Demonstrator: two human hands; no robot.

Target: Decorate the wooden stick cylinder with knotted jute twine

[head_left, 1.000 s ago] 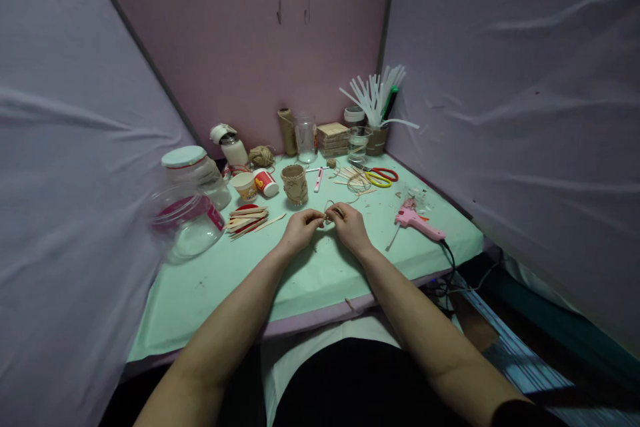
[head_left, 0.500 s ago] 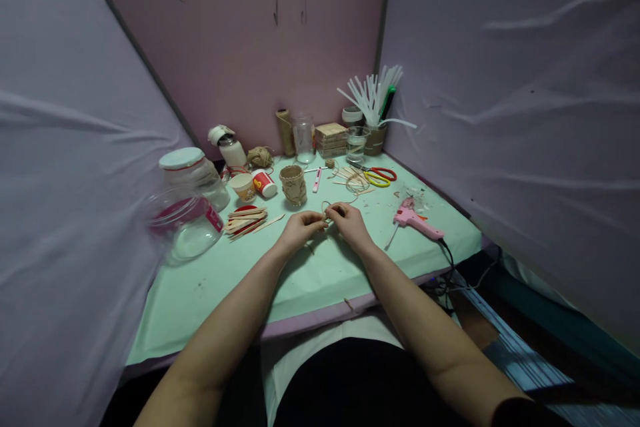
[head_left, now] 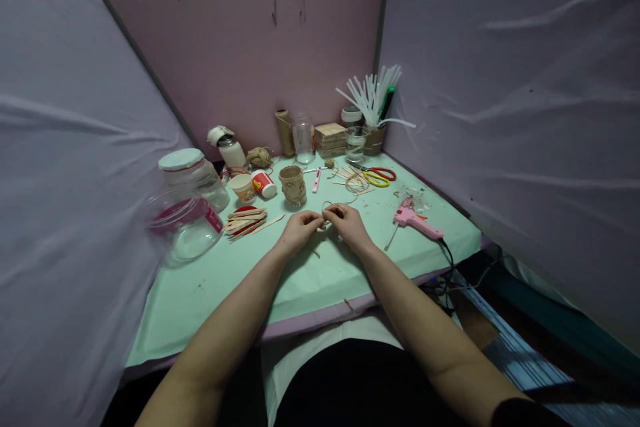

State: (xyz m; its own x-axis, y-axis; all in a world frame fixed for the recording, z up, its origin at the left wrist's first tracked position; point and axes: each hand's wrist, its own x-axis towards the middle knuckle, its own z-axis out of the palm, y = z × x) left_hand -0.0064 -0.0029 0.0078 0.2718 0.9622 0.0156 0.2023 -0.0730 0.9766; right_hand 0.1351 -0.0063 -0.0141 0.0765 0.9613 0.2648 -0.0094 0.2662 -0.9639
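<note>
My left hand and my right hand meet over the middle of the table, fingertips pinched on a thin twine. A small loop of it rises above the fingertips, and a loose end hangs below my left hand. The twine runs back toward a loose coil by some thin wooden sticks. Just beyond my hands stands a brown twine-decorated cup. What lies between the fingertips is mostly hidden.
Flat wooden sticks, paper cups and clear jars are at the left. A pink glue gun lies right, with scissors behind it. A pink cutter lies beyond my hands.
My fingertips have shifted slightly on the twine. Its loop above them looks lower, and the loose end below my left hand has swung a little to the right.
</note>
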